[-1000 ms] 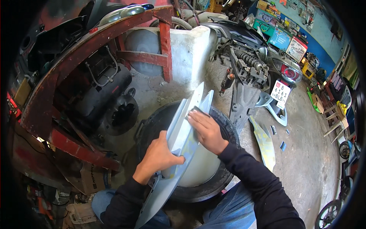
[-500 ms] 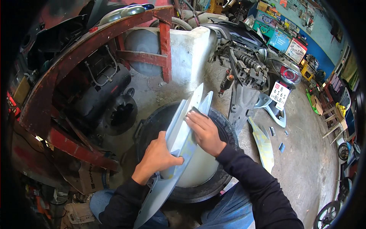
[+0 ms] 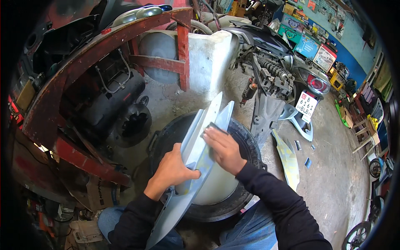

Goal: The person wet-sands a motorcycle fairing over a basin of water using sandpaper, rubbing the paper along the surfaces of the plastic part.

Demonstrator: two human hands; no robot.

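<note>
A long pale grey-blue plastic panel (image 3: 173,218) with yellowish patches slants over a round black tub (image 3: 227,204) holding cloudy, whitish liquid. My left hand (image 3: 168,171) is closed round the panel's middle, its thumb across the near face. My right hand (image 3: 225,150) presses a thin dark pad (image 3: 218,128) flat against the panel's upper part, fingers together over it. My forearms in black sleeves come in from the lower edge.
A red timber frame (image 3: 156,63) and black compressor tank (image 3: 110,98) stand left. A partly stripped scooter (image 3: 275,77) stands upper right. Another panel (image 3: 287,160) and several small cards (image 3: 307,162) lie on the floor beside the tub. Chairs (image 3: 364,129) stand farther right.
My right hand with the pad has shifted a little down along the panel. My left hand keeps its grip at about the same spot.
</note>
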